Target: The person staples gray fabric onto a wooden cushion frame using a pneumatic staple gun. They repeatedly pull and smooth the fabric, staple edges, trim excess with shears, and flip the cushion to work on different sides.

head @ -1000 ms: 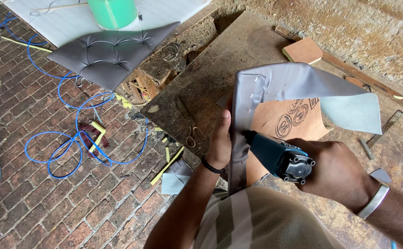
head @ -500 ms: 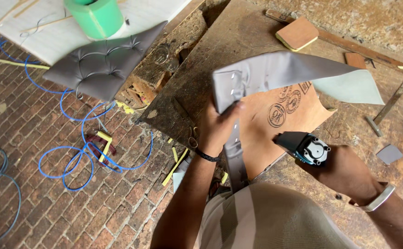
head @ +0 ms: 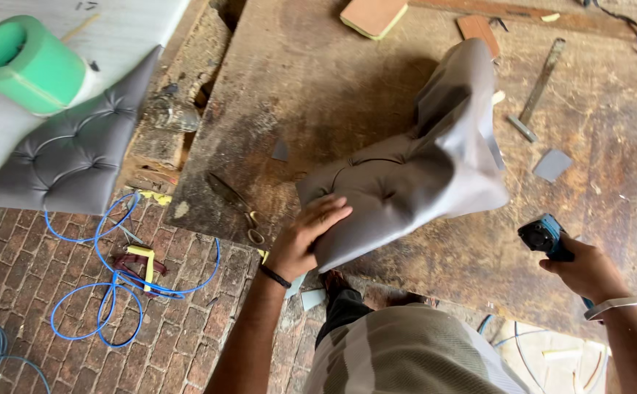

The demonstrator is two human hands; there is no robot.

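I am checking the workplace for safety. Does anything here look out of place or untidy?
Yes. A pair of scissors lies close to the near edge of the wooden workbench, beside the left hand pressing the grey tufted cushion. A blue hose lies in loose loops on the brick floor. The right hand holds a blue power tool.

No packages, labels, signs or screens show anywhere in the frame — nothing boxed, tagged or lit up, from the upper left across to the lower right.
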